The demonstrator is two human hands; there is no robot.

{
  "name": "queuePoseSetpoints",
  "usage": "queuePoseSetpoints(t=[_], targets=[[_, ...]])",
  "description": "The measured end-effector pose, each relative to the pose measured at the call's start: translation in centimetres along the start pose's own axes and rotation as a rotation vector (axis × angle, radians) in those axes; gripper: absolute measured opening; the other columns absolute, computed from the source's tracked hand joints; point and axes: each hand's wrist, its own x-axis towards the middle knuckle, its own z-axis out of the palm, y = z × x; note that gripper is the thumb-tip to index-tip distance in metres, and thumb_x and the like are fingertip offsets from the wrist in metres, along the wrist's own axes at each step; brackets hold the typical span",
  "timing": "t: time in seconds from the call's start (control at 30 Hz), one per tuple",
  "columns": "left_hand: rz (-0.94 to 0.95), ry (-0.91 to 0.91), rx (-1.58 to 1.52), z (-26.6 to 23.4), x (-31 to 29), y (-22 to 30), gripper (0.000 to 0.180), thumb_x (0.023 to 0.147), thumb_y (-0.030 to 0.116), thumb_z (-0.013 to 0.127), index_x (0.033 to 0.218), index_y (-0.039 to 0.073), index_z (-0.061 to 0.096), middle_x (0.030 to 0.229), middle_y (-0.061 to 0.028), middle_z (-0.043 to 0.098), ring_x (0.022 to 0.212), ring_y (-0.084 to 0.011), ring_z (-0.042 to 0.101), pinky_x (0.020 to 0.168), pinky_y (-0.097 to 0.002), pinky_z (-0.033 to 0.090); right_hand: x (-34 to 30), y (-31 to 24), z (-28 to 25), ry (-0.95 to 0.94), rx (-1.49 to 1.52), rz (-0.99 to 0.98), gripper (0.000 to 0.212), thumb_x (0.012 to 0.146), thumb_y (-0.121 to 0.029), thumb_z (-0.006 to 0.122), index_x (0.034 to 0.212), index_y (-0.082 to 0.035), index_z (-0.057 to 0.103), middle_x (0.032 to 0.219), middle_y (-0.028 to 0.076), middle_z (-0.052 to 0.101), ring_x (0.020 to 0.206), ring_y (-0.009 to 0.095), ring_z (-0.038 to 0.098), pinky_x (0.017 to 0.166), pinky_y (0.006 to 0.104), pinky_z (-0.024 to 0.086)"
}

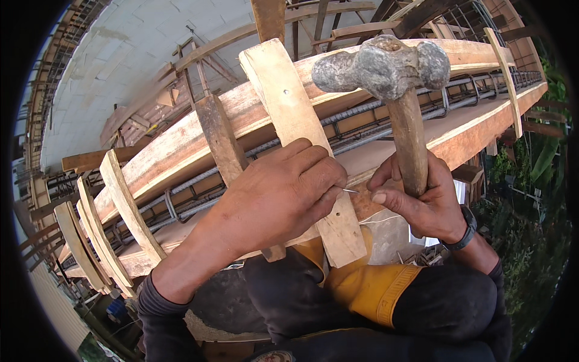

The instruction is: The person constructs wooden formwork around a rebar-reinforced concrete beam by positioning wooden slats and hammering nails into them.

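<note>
My left hand is closed in a pinch over a pale wooden board, and a thin nail sticks out from its fingertips. My right hand grips a hammer by the lower part of its wooden handle. The worn grey hammer head points up and away from me. Beneath my left hand, the pale board lies across a long timber form, with a small dark spot near each end. A darker wooden strip crosses the form just to its left, partly behind my left hand.
Steel reinforcing bars run inside the form between its wooden sides. More cross strips span it at the left, and one at the far right. A pale block wall rises behind. My knees and a yellow boot are below; plants grow at right.
</note>
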Motion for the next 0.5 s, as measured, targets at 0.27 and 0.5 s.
queuePoseSetpoints(t=[0.27,0.5], targets=[[-0.237,0.118,-0.531,0.1,0.1,1.4,0.015,0.083,0.002,0.075,0.097,0.004,0.068,0.092,-0.0035,0.066,0.083,-0.0120,0.064,0.070,-0.0283,0.050,0.9,-0.2,1.8,-0.038,0.136,-0.013,0.045,0.088,-0.009,0.075,0.124,0.003,0.050,0.089,0.005,0.068,0.084,0.010,0.064,0.072,0.0264,0.052],[-0.380,0.330,-0.861,2.6,-1.8,2.2,0.011,0.091,0.003,0.069,0.102,0.000,0.070,0.094,-0.0077,0.068,0.089,-0.0132,0.064,0.076,-0.0265,0.052,1.1,0.1,2.1,-0.082,0.236,0.037,0.045,0.089,-0.009,0.074,0.125,0.002,0.049,0.091,0.005,0.068,0.082,0.010,0.064,0.071,0.0268,0.052]])
